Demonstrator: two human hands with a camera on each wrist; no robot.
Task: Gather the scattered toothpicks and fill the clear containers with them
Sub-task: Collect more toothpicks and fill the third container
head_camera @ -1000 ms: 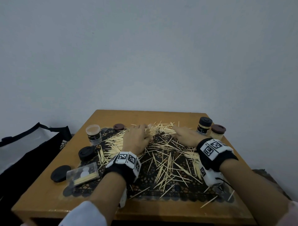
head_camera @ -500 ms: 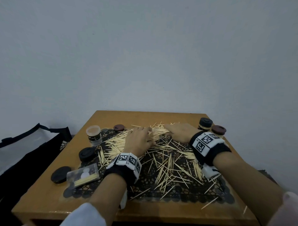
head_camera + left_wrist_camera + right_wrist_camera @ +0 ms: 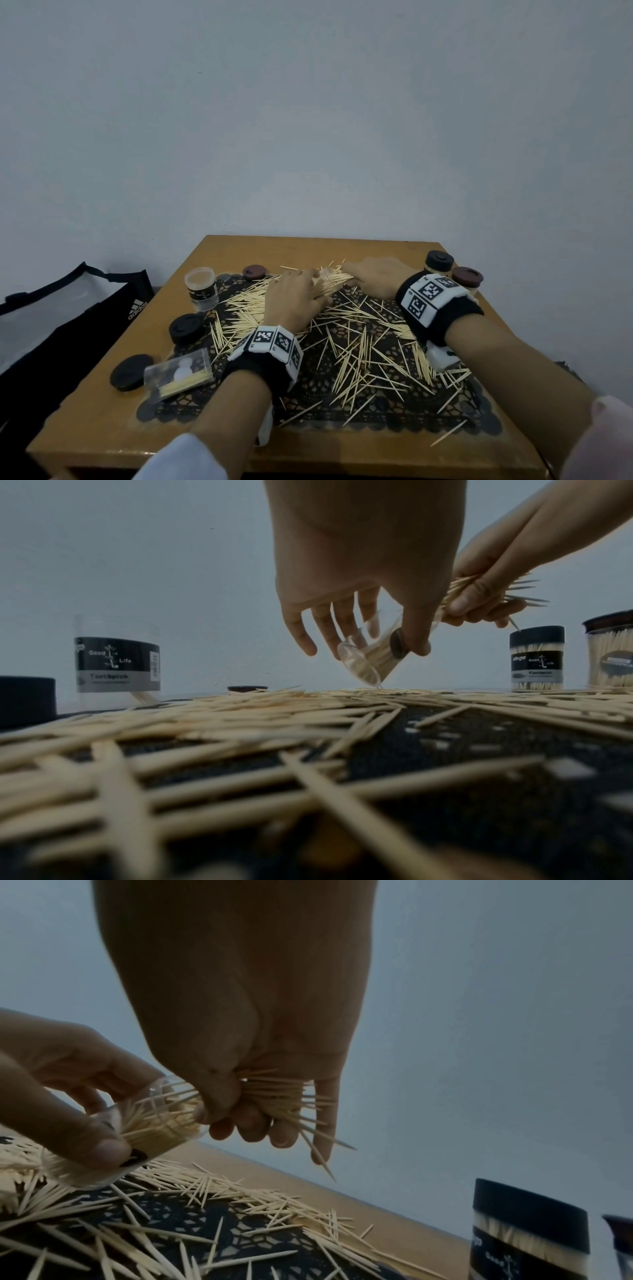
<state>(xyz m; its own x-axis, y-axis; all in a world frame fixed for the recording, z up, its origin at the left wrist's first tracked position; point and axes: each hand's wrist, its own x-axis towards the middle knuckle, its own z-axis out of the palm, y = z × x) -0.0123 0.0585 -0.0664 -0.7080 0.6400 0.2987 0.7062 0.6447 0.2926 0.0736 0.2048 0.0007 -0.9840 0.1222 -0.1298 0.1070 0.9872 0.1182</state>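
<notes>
Pale wooden toothpicks (image 3: 356, 346) lie strewn over the black lace mat (image 3: 404, 407) on the brown wooden table (image 3: 212, 260), filling the lower centre of the head view. At upper centre of that mat, the left hand (image 3: 359, 569) curls thumb and fingers round a small clear plastic container (image 3: 368, 657), tipped with its mouth toward the right hand, likely so a bundle slides in lengthwise. The right hand (image 3: 246, 1031) closes its fingers round a bunch of toothpicks (image 3: 274, 1096), their tips already inside the container's mouth; several splay loose and may drop. At left of the head view, an open clear labelled jar (image 3: 202, 289) stands waiting, nearly empty. At upper right, two capped jars (image 3: 452, 270) packed with toothpicks appear finished and parked clear of the work.
</notes>
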